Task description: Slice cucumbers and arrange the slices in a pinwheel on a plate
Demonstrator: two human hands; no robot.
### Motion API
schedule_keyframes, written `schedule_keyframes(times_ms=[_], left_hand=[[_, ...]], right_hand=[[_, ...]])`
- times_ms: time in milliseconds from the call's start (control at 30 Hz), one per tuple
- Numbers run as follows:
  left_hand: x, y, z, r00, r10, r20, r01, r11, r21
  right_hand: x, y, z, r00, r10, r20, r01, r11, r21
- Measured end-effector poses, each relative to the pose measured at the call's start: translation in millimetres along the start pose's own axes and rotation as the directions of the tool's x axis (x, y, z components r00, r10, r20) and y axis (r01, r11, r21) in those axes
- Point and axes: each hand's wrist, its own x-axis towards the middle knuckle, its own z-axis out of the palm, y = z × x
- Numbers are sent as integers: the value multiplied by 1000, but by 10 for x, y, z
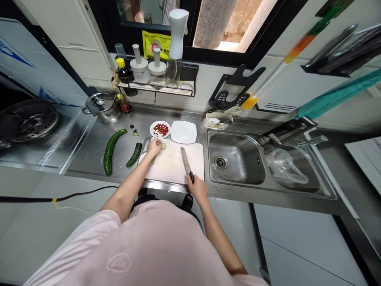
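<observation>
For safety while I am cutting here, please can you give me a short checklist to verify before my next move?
1. Left hand apart from the kitchen knife: ok.
2. Right hand gripping the black handle: ok.
3. Cutting board lying flat on the steel counter: ok.
4. Non-slip layer under the board: cannot tell.
5. Whole cucumber and cucumber piece on the board: not ok, both lie on the counter.
</observation>
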Motion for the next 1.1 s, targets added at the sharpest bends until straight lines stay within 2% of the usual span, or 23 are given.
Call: schedule_keyframes(times_ms=[67,133,233,300,500,600,633,700,767,833,1100], left_hand=[[-102,21,124,996,22,83,-16,997,-77],[-193,29,245,993,10,119,3,994,-106],[-263,31,362,988,13,151,0,996,-87],[-257,40,380,977,66,201,-59,997,-43],[-159,160,275,872,280,402,-343,935,91],[-129,208,253,833,353,427,-415,908,57],[-124,210,254,832,371,412,-426,903,48],[-120,188,265,862,364,353,-411,909,67],[-123,141,282,907,304,293,-348,930,114],[-128,88,305,933,243,265,-289,946,149],[-101,8,401,954,174,245,-219,961,170]], right_hand=[[7,7,0,1000,-7,-2,7,1000,4],[12,14,-7,1000,-14,-1,14,1000,6],[12,15,-25,1000,-13,7,12,1000,6],[7,10,-37,1000,-12,12,12,1000,7],[-14,-9,-43,1000,3,6,-3,1000,-3],[-18,-15,-47,1000,4,6,-4,1000,-10],[-18,-17,-50,1000,3,8,-3,1000,-12],[-19,-20,-57,1000,1,10,-1,1000,-16],[-26,-21,-61,1000,-5,7,5,1000,-21],[-46,-22,-60,1000,-18,6,18,999,-28],[-229,-71,-82,986,-162,46,164,984,-62]])
